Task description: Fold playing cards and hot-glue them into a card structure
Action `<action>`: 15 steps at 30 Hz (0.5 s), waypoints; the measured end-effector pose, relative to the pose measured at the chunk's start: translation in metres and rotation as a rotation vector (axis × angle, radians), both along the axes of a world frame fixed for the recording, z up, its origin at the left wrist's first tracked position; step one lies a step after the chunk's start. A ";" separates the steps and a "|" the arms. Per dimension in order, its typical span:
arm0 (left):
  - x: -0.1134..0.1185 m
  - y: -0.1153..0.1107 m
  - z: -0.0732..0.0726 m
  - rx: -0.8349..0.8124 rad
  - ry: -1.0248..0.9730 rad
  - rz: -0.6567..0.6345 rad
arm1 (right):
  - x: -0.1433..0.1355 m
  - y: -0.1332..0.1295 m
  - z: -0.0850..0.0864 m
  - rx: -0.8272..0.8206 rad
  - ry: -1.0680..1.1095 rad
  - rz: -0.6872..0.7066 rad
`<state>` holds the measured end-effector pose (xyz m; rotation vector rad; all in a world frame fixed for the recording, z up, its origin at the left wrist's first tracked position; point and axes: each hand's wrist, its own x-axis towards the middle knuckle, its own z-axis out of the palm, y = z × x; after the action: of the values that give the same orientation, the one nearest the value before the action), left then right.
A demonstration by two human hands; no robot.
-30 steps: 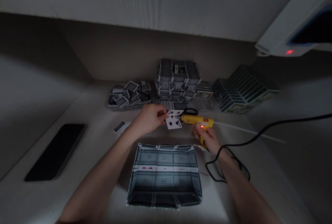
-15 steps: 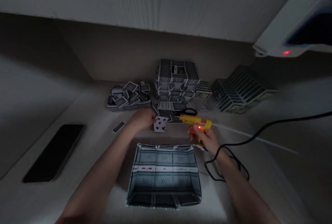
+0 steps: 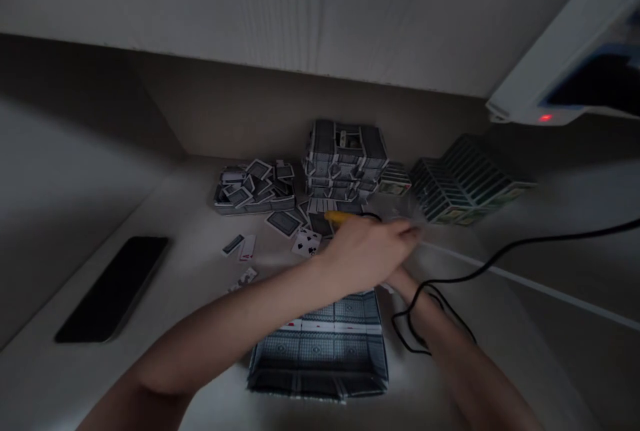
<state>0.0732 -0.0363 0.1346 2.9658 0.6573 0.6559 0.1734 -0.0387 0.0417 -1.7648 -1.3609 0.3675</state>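
Note:
My left hand (image 3: 365,252) reaches across to the right, over the yellow glue gun (image 3: 337,216), and covers most of it. Its blurred fingertips close at the gun's rear, around the near end of a long white glue stick (image 3: 505,272). Behind it, my right hand (image 3: 399,279) is largely hidden, gripping the gun's handle. A five of spades (image 3: 306,242) lies face up on the desk, left of the gun's front. Directly below my hands sits an open box made of playing cards (image 3: 320,350), its patterned inside showing.
A card tray (image 3: 255,206) heaped with loose cards, a stacked card structure (image 3: 325,141) and rows of cards (image 3: 470,181) stand at the back. A phone (image 3: 113,288) lies left. A black cord (image 3: 520,242) runs right, below a power strip (image 3: 515,108).
My left hand let go of the five of spades, leaving it on the desk, and moved right onto the back of the glue gun. The glue stick now reaches farther right in view.

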 end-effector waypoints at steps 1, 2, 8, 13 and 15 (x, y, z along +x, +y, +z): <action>0.008 -0.001 -0.002 0.046 0.022 0.012 | -0.012 0.002 0.007 0.092 -0.134 -0.246; 0.015 -0.001 -0.004 0.093 0.027 0.035 | -0.023 0.002 0.015 0.170 -0.239 -0.457; 0.021 -0.007 -0.015 0.321 -0.136 0.092 | -0.062 -0.010 0.047 0.484 -0.435 -0.659; 0.008 -0.014 -0.012 0.577 -0.282 0.133 | -0.066 -0.018 0.049 0.467 -0.375 -0.650; 0.006 -0.015 -0.009 0.605 -0.281 0.160 | -0.067 -0.019 0.045 0.433 -0.331 -0.604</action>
<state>0.0792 -0.0512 0.1251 3.2433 0.7909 1.4903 0.1064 -0.0581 0.0869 -1.7987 -0.9511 -0.5298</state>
